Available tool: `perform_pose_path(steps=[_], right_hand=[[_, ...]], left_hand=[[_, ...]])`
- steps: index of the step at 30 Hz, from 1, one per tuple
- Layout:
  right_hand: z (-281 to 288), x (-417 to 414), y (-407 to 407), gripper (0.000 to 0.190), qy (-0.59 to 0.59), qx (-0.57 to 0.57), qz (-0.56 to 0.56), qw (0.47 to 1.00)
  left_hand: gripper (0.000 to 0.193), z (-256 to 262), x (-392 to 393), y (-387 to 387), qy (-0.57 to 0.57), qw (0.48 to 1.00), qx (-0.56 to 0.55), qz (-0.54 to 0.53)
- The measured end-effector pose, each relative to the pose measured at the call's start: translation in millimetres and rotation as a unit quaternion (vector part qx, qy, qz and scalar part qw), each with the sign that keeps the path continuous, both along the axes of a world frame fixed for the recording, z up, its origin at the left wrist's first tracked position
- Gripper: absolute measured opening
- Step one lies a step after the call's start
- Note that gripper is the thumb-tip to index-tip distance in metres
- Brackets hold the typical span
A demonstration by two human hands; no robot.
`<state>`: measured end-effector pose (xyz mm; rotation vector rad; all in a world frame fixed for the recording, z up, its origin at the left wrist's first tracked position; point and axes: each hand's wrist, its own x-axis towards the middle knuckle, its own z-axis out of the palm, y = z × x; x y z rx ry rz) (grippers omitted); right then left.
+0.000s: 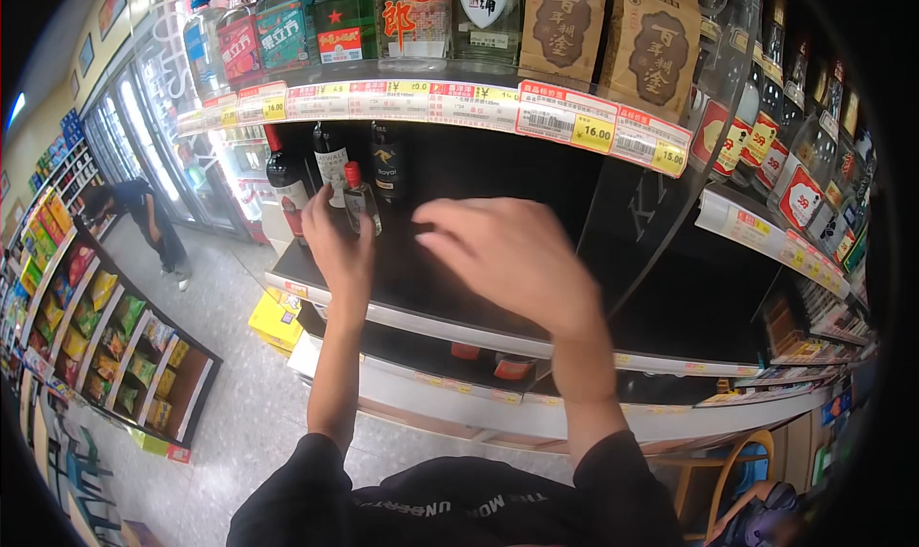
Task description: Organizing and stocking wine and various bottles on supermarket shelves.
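Observation:
My left hand [339,242] is raised with thumb and fingers apart in front of a small clear glass bottle with a red cap [357,199]; whether it touches the bottle cannot be told. Around that bottle, on the black shelf [445,274], stand a dark wine bottle with a red neck [286,181], a dark bottle with a white label [331,161] and a dark bottle with a black label [388,163]. To the right, my right hand [495,253] is over the shelf, slightly blurred, with its fingers bent and nothing visible in it.
Liquor bottles [344,19] and brown paper-wrapped packages [563,26] line the upper shelf above its price strip [431,105]. More bottles [797,188] stand at right. A yellow box [276,321] is on the floor. A snack rack [122,332] and a bending person [140,217] are at left; another person [761,511] is lower right.

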<state>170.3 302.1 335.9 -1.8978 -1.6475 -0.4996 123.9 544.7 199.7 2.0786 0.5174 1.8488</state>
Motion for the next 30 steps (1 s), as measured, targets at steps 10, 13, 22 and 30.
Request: perform_pose_path(steps=[10,13,22,30], right_hand=[[99,-6,-111,0.018,-0.076,0.306,-0.145,0.938],[145,28,-112,0.025,-0.323,0.296,-0.237,0.867],[198,36,-77,0.012,-0.577,0.147,-0.265,0.758],[202,27,-70,0.02,-0.451,-0.023,-0.416,0.789]], left_hand=[[0.017,183,-6,-121,-0.128,0.932,0.192,-0.28],[0.032,217,9,-143,0.005,0.942,0.17,-0.289],[0.046,270,20,-191,0.137,0.956,0.111,-0.235],[0.05,272,38,-190,0.189,0.92,0.063,-0.337]])
